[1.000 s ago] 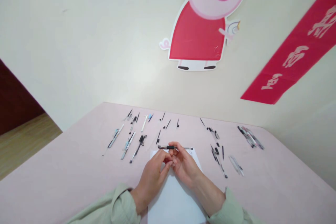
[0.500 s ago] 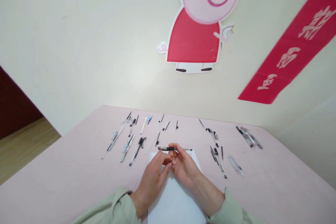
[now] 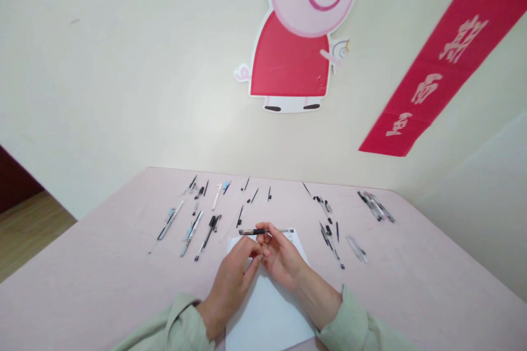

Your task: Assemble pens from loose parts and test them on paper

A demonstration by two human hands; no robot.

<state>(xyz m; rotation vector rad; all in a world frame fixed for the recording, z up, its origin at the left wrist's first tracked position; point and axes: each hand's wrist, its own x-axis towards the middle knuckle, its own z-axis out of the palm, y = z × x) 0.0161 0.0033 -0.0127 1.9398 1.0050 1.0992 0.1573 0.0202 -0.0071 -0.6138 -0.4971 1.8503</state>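
Both my hands meet over a white sheet of paper [image 3: 267, 312] on the pink table [image 3: 82, 285]. My right hand [image 3: 282, 258] pinches a black pen [image 3: 257, 231] that lies level, pointing left and right, just above the paper's far edge. My left hand [image 3: 233, 279] has its fingers bent and pressed against the right hand's fingertips below the pen; what it grips, if anything, is hidden. Both sleeves are pale green.
Several pens and pen parts lie in loose rows across the table: a group at the left [image 3: 191, 225], a group at the right [image 3: 329, 230], a bundle at the far right [image 3: 374, 205]. A cartoon pig cut-out [image 3: 296, 49] and a red banner [image 3: 436, 60] hang on the wall.
The hands and pen hold their pose. My head has turned slightly right and down, so everything has slid a little to the left in view.
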